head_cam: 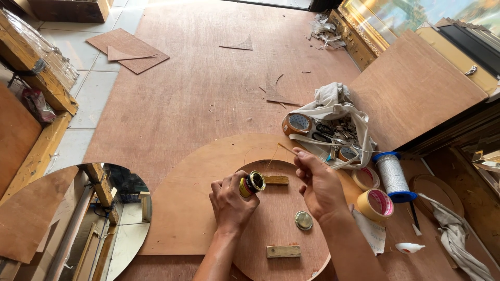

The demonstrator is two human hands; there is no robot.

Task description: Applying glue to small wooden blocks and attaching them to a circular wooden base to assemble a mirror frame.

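Head view: near the frame's lower middle, the left hand (230, 200) wraps its fingers around a small open can (251, 184), tilted above a round board (281, 229). Just right, the right hand (319, 183) pinches a thin stick (287, 149) between fingers, its tip pointing to upper left. A metal lid (303, 220) lies on the board below. Tape rolls (376, 203) and a thread spool (393, 176) sit at right.

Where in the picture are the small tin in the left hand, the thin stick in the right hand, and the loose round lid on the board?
small tin (252, 183), head view, on its open mouth.
thin stick (286, 149), head view, on its shaft.
round lid (303, 220), head view, on its middle.
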